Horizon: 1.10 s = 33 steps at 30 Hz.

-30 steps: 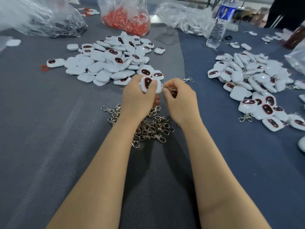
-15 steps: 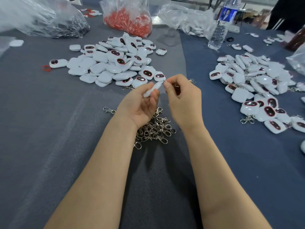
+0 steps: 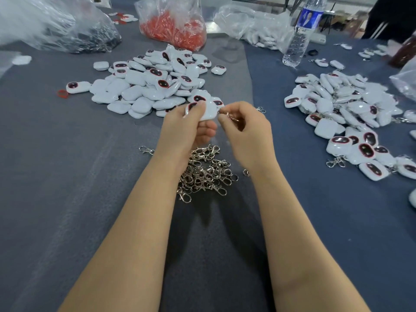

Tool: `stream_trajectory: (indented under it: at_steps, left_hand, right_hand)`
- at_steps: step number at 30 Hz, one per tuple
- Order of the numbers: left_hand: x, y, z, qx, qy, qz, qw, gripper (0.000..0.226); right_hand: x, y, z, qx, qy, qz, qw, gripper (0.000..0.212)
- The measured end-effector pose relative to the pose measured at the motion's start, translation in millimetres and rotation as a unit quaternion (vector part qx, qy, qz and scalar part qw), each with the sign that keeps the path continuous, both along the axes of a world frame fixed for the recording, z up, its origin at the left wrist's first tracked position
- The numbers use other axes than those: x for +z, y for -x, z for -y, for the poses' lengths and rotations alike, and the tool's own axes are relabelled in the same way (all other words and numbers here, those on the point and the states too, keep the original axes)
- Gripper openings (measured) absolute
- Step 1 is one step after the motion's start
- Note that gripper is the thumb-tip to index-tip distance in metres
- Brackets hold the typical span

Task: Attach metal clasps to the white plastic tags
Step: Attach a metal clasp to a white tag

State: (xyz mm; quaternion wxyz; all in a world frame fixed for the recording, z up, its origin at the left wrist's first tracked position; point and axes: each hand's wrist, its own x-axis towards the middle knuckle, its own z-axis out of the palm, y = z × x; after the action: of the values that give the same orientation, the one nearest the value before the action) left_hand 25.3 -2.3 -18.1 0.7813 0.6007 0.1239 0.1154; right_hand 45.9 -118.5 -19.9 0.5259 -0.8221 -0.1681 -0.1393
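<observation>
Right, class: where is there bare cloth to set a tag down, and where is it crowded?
Free: grey cloth left of the clasp pile; blue cloth between the right forearm and the clasped tags. Crowded: those tags, the unclasped tags, the far bags.

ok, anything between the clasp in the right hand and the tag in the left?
Nothing visible: the right hand pinches the clasp right at the edge of the white tag gripped by the left hand.
</observation>
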Motion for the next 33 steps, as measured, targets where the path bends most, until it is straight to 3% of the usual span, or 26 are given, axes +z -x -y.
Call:
stream_trajectory:
  at_steps: [2,6,11,14,16,18,22,24,27,33]
  left_hand:
    - [2,0,-3,-0.061,0.188,-0.068,0.978,0.021]
    - [1,1,-10,-0.197,0.437,-0.106,0.871,0.018]
    - [0,2,-10,-0.258,0.553,-0.098,0.786,0.021]
    - [0,3,-11,-0.261,0.571,-0.096,0.773,0.021]
    - [0,3,-11,-0.254,0.55,-0.099,0.789,0.021]
    - [1,3,-11,-0.233,0.495,-0.101,0.831,0.017]
    - [5,1,-8,-0.124,0.294,-0.071,0.945,0.021]
    - [6,2,-6,-0.07,0.159,-0.043,0.984,0.02]
    - [6,5,-4,-0.026,-0.014,0.014,0.999,0.017]
    - [3,7,-5,0.0,-0.168,0.053,0.984,0.009]
  right_hand:
    - [1,1,-3,0.007,-0.044,0.004,0.999,0.005]
    - [0,2,-5,0.014,-0.075,0.025,0.997,0.01]
    - [-2,2,-6,-0.007,-0.074,0.066,0.995,0.006]
    - [-3,3,-7,-0.013,-0.07,0.099,0.993,0.006]
    - [-2,4,-7,-0.02,-0.049,0.125,0.991,0.007]
    - [-4,3,-7,-0.024,-0.022,0.144,0.989,0.009]
    - [-5,1,-5,-0.027,0.03,0.141,0.989,0.01]
    - [-5,0,-4,-0.024,0.045,0.123,0.991,0.01]
    - [-5,0,-2,-0.01,0.066,0.091,0.994,0.009]
    - [-4,-1,2,0.01,0.106,0.066,0.992,0.01]
